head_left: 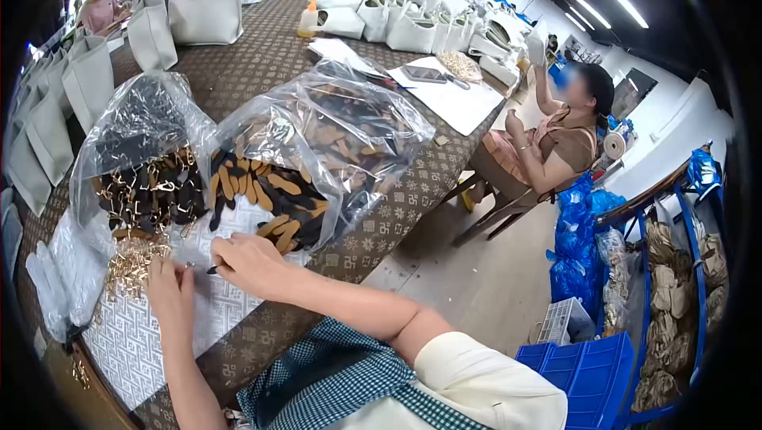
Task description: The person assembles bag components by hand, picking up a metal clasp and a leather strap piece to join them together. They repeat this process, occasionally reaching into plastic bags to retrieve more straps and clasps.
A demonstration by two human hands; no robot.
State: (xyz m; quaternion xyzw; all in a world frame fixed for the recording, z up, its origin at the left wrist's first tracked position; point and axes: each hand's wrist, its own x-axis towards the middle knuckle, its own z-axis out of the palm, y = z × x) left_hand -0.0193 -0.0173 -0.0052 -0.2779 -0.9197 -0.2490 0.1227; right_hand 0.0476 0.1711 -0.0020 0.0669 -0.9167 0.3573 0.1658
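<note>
My left hand is at the right edge of a pile of small gold metal pieces, its fingertips closed near a tiny metal piece. Close beside it, my right hand pinches a small dark piece that points toward the left hand. Beyond the hands, a clear plastic bag spills dark straps with gold clasps. Tan and black leather tabs lie in and before a second clear bag. White patterned paper lies under the hands.
Pale bags stand along the far and left table edges, with more bags at the back. A glue bottle, a phone and paper lie beyond. At right are a seated co-worker and blue crates.
</note>
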